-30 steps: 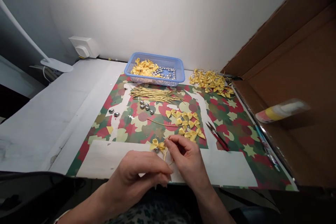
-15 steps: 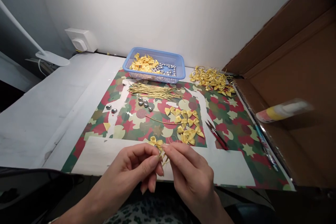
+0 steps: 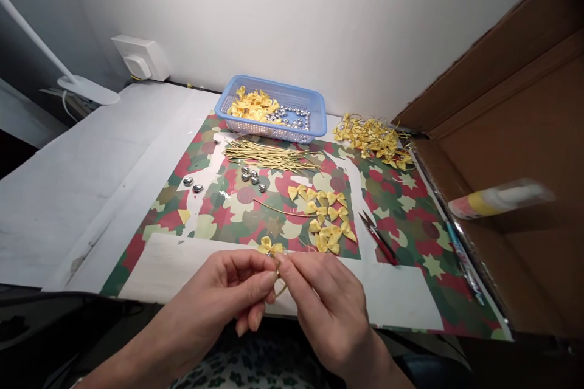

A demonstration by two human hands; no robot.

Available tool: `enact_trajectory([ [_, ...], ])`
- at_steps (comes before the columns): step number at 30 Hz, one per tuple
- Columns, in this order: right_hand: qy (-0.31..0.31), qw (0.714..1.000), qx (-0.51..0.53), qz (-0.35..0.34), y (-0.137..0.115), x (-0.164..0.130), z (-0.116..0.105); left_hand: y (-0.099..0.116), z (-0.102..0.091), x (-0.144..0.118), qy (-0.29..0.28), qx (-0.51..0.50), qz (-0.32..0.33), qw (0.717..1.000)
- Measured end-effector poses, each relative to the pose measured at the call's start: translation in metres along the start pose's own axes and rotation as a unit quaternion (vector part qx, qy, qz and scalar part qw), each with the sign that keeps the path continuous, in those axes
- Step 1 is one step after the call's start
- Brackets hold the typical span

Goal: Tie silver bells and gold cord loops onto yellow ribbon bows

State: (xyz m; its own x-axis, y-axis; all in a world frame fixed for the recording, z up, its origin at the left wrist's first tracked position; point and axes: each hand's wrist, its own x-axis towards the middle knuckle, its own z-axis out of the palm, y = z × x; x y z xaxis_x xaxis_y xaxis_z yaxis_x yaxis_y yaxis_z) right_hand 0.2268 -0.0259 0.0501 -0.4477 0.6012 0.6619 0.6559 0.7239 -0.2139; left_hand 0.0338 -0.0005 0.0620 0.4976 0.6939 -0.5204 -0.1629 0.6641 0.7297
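We pinch the yellow bow (image 3: 269, 247) with our left hand (image 3: 228, 295) and the gold cord (image 3: 281, 287) with our right hand (image 3: 326, 304); best keep both fingertips close and taut.

At the near edge of the worktop (image 3: 68, 194), the left hand (image 3: 223, 295) and the right hand (image 3: 326, 301) meet fingertip to fingertip, pinching a small yellow ribbon bow (image 3: 269, 247) and a loop of gold cord (image 3: 280, 284) between them. Beyond lies a camouflage-patterned mat (image 3: 401, 200) carrying a cluster of loose yellow bows (image 3: 325, 216), a bundle of gold cords (image 3: 269, 157), silver heart charms (image 3: 253, 177) and red-handled snips (image 3: 378, 237). A blue basket (image 3: 319, 118) of bows and charms stands by the wall, with a pile of finished bows (image 3: 371, 141) to its right.
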Motion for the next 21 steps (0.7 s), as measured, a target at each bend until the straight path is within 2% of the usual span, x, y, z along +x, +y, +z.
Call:
enact_trajectory([
  [5, -0.002, 0.999, 0.035, 0.011, 0.001, -0.001, -0.001, -0.002, -0.005, 0.001, -0.021, -0.011, -0.015, 1.000],
  [8, 0.032, 0.989, 0.117, 0.089, 0.003, -0.002, 0.001, -0.001, -0.007, 0.000, -0.037, -0.050, -0.030, 0.998],
  [10, 0.034, 0.966, 0.195, 0.167, 0.005, -0.002, 0.004, -0.001, -0.007, 0.000, -0.051, -0.073, -0.037, 0.995],
  [14, 0.012, 0.892, 0.346, 0.289, 0.005, -0.003, 0.010, 0.000, -0.007, 0.001, -0.074, -0.105, -0.044, 0.991],
  [16, 0.020, 0.880, 0.366, 0.303, 0.004, -0.002, 0.013, -0.001, -0.008, 0.001, -0.086, -0.107, -0.049, 0.989],
  [21, 0.043, 0.905, 0.338, 0.254, 0.003, -0.001, 0.011, -0.002, -0.009, 0.002, -0.088, -0.104, -0.059, 0.989],
])
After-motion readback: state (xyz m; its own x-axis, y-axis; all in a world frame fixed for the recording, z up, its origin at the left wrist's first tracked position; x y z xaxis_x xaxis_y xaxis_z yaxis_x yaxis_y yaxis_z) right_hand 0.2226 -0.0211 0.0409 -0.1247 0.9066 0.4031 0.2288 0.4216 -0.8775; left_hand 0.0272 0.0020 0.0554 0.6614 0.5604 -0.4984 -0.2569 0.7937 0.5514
